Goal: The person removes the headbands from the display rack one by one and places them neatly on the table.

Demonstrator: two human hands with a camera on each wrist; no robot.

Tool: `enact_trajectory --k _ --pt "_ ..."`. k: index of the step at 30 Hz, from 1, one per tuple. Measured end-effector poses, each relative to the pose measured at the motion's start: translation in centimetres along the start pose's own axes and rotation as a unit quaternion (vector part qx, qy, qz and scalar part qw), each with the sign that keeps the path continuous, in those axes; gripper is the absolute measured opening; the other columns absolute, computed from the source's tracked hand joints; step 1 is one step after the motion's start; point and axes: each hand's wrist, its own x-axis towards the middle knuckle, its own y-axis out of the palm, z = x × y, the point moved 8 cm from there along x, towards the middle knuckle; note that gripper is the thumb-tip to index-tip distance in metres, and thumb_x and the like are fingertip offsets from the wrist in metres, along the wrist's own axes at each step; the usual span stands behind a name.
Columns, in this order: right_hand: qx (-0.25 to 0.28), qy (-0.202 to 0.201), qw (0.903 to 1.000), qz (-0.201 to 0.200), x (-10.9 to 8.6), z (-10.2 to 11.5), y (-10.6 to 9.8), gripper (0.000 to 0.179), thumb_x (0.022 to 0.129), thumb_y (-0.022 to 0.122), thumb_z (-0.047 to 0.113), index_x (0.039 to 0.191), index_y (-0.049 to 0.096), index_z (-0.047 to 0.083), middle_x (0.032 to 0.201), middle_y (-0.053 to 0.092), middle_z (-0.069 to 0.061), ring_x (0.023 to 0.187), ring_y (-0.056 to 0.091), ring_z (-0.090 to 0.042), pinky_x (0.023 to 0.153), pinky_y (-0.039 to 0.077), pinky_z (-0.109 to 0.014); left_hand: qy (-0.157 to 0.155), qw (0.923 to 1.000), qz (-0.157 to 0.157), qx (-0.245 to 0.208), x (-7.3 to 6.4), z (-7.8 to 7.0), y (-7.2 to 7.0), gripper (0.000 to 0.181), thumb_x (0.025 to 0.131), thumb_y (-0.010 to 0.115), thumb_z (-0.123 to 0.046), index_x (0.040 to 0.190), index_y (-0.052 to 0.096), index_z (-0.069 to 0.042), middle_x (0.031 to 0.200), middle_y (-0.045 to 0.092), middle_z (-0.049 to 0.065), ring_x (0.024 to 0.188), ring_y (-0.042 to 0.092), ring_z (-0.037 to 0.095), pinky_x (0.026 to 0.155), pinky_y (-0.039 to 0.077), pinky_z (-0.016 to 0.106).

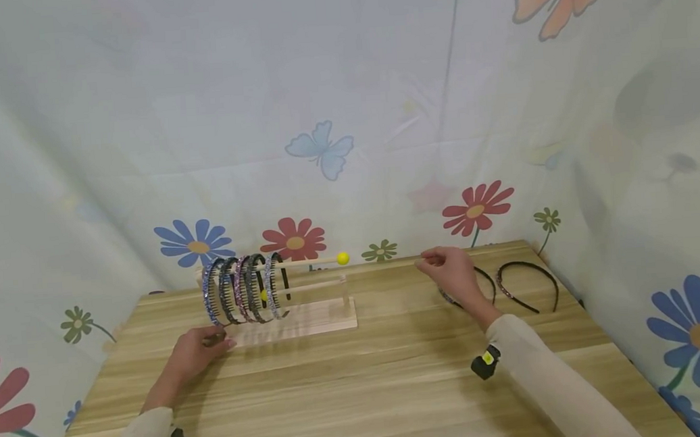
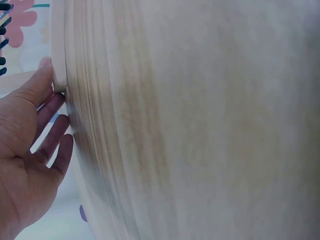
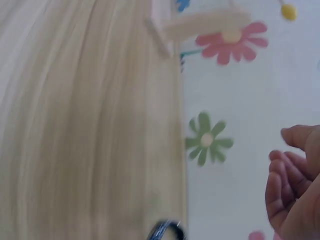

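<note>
Head view shows the table (image 1: 337,382) closest, its wood top streaky. At the rack's left front corner, the left hand (image 1: 195,354) pinches the flat base with thumb and first finger. The rack (image 1: 320,319) is pale wood with straight rods and yellow balls (image 1: 343,258). Five sparkly headbands (image 1: 239,294) with comb teeth hang on it, mostly near its left end. They look light and springy, with bumpy fronts; the top of the curve seems best to hold, and pulling too wide might snap one. Right of the rack, the right hand (image 1: 454,275) holds nothing, fingers loosely curled. Farther right lie two loose headbands (image 1: 501,285), one partly hidden by that hand. Behind the rack hangs flowery cloth (image 1: 376,74).
</note>
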Motion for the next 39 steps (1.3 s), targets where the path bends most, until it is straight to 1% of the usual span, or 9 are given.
enact_trajectory --k 5,10,12,18,21,27,31,33,39 --pt "0.053 -0.042 0.9977 0.004 -0.3 3.2 0.7 0.03 0.094 0.077 0.032 0.117 0.077 0.012 0.1 0.077 -0.006 0.091 0.071 -0.021 0.077 0.06 -0.038 0.001 1.0 -0.003 0.0 0.0 0.1 0.0 0.039 0.094 0.076 -0.033 0.114 0.074 0.0 0.11 0.075 0.02 0.102 0.072 0.039 0.085 0.058 0.055" --pt "0.095 -0.071 0.9928 0.019 -0.9 6.3 1.9 0.031 0.093 0.078 0.032 0.117 0.077 0.012 0.098 0.077 -0.004 0.086 0.07 -0.019 0.073 0.058 -0.033 0.004 1.0 -0.009 -0.002 0.0 0.1 -0.1 0.038 0.094 0.077 -0.031 0.114 0.074 0.001 0.11 0.074 0.021 0.101 0.072 0.04 0.084 0.058 0.054" --pt "0.107 -0.082 0.9905 0.024 -1.2 7.3 2.5 0.03 0.092 0.079 0.032 0.115 0.077 0.013 0.097 0.077 -0.002 0.084 0.07 -0.017 0.071 0.058 -0.031 0.006 0.9999 -0.01 -0.001 0.0 0.0 -0.1 0.039 0.094 0.077 -0.03 0.115 0.073 0.002 0.11 0.074 0.022 0.1 0.072 0.04 0.084 0.058 0.054" --pt "0.139 -0.119 0.9826 0.035 -1.8 9.6 4.7 0.027 0.093 0.079 0.03 0.115 0.078 0.015 0.096 0.077 0.0 0.081 0.069 -0.014 0.072 0.059 -0.03 0.005 0.9999 -0.011 0.004 0.0 0.0 -0.2 0.038 0.094 0.076 -0.03 0.115 0.073 0.002 0.11 0.074 0.021 0.101 0.072 0.04 0.084 0.058 0.055" --pt "0.147 -0.126 0.9803 0.039 -2.1 10.5 5.8 0.025 0.092 0.079 0.03 0.114 0.078 0.017 0.098 0.077 0.002 0.081 0.069 -0.012 0.073 0.059 -0.029 0.004 0.9999 -0.012 0.002 -0.1 -0.1 -0.3 0.038 0.094 0.076 -0.03 0.115 0.073 0.001 0.11 0.075 0.021 0.1 0.072 0.04 0.084 0.058 0.055" --pt "0.175 -0.135 0.974 0.051 -2.7 12.4 7.9 0.024 0.09 0.081 0.028 0.109 0.079 0.013 0.097 0.077 0.002 0.08 0.069 -0.011 0.071 0.059 -0.027 0.004 0.9999 -0.015 -0.001 0.0 -0.1 -0.3 0.039 0.094 0.076 -0.032 0.115 0.074 0.001 0.111 0.074 0.021 0.102 0.072 0.04 0.085 0.058 0.055" --pt "0.177 -0.154 0.9697 0.068 -3.0 13.9 9.5 0.026 0.09 0.082 0.029 0.109 0.079 0.013 0.098 0.078 0.001 0.079 0.07 -0.01 0.071 0.06 -0.026 0.006 0.9999 -0.015 -0.003 0.1 -0.1 -0.4 0.038 0.094 0.076 -0.032 0.114 0.074 0.0 0.11 0.075 0.02 0.102 0.072 0.04 0.085 0.058 0.055" --pt "0.177 -0.159 0.9677 0.082 -3.2 14.5 10.4 0.027 0.09 0.081 0.03 0.112 0.079 0.014 0.101 0.078 0.0 0.08 0.069 -0.009 0.072 0.06 -0.026 0.004 0.9999 -0.014 -0.003 0.1 -0.1 -0.3 0.038 0.094 0.076 -0.032 0.114 0.074 0.0 0.11 0.075 0.021 0.102 0.072 0.04 0.085 0.058 0.055" --pt "0.188 -0.143 0.964 0.122 -3.6 15.3 13.3 0.029 0.091 0.08 0.033 0.117 0.077 0.019 0.11 0.076 0.004 0.084 0.069 -0.006 0.073 0.059 -0.026 -0.006 0.9999 -0.007 -0.005 0.1 0.2 -0.1 0.042 0.094 0.075 -0.035 0.116 0.073 0.001 0.113 0.074 0.023 0.103 0.072 0.04 0.085 0.058 0.054"
